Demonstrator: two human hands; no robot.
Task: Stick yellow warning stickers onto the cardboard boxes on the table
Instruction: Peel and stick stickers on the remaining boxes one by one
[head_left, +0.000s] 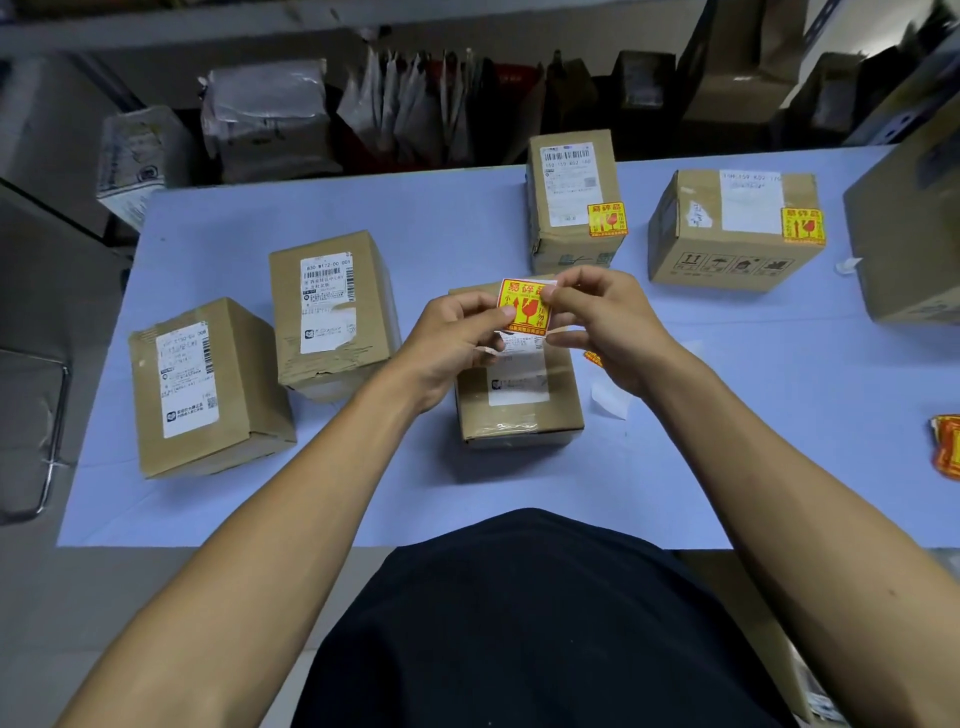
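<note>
Head view. Held above the middle brown cardboard box (517, 387) with a white shipping label: a square yellow-and-red warning sticker (523, 307), face toward the camera, print upright, top edge tipped slightly toward the far side of the table, no clear long axis. Pinched at its left edge by the left hand (451, 332), fingers curled, thumb on the printed face. Pinched at its upper right corner by the right hand (602, 322), lower fingers also curled around a strip of white backing paper (524, 340) trailing beneath the sticker.

Under both hands, that middle box lying flat on the pale blue table (363, 478), long axis running away from the camera. Left of the middle box, two unstickered upright brown boxes: a nearer one (208, 389) and a farther one (332, 312), each bearing a white label. Beyond the middle box and to its right, two brown boxes already carrying yellow stickers: a tall one (571, 197) and a wider one (732, 228). Far right of the middle box, at the table edge, a pile of yellow-red stickers (946, 447); just right of it, a white paper scrap (610, 400).
</note>
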